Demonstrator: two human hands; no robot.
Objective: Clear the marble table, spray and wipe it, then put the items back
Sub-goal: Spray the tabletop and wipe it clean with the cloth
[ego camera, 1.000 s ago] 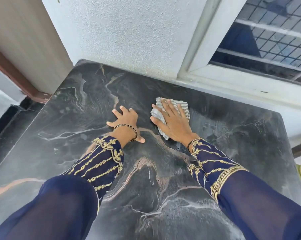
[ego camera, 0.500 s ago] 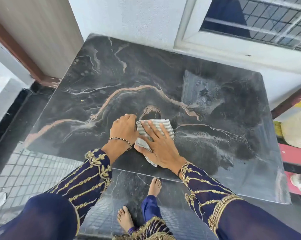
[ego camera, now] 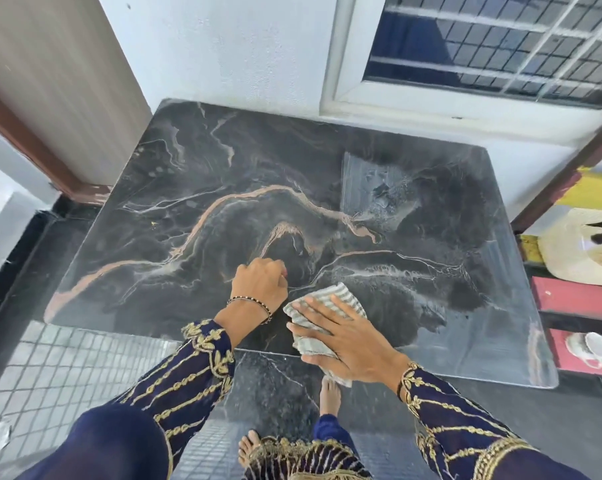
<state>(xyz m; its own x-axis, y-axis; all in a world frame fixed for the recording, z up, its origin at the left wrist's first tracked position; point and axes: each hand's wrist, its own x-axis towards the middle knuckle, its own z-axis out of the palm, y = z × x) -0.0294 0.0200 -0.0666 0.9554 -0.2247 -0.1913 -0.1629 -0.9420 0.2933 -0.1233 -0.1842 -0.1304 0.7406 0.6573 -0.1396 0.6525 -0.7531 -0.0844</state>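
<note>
Fingers [ego camera: 322,311] of my right hand [ego camera: 351,341] lie straight and spread, flat on top of the striped cloth [ego camera: 341,294]. They pin it to the marble table [ego camera: 223,188] at its near edge. I press with a flat palm rather than a pinch so the whole pad of fabric drags against the stone. One corner of the cloth hangs off the edge under my wrist. My left hand [ego camera: 259,284] sits just beside those fingers, on the stone. Its own fingers are curled under and hold nothing that I can see. I judge it is there to prop me as I lean over.

The slab carries no objects, so the clearing looks done and this is the wiping step. Beyond my right fingertips, toward the far right corner, a grey smeared patch [ego camera: 379,188] shows on the stone. I would take that for ground not yet covered.

No container stands on the table. Well out past my right fingers, off the slab, a cream woven bag [ego camera: 576,251] rests on a shelf. I cannot tell what is in it. Below it, a red shelf [ego camera: 569,299] and a pair of white shoes [ego camera: 593,344] on a lower one.
</note>
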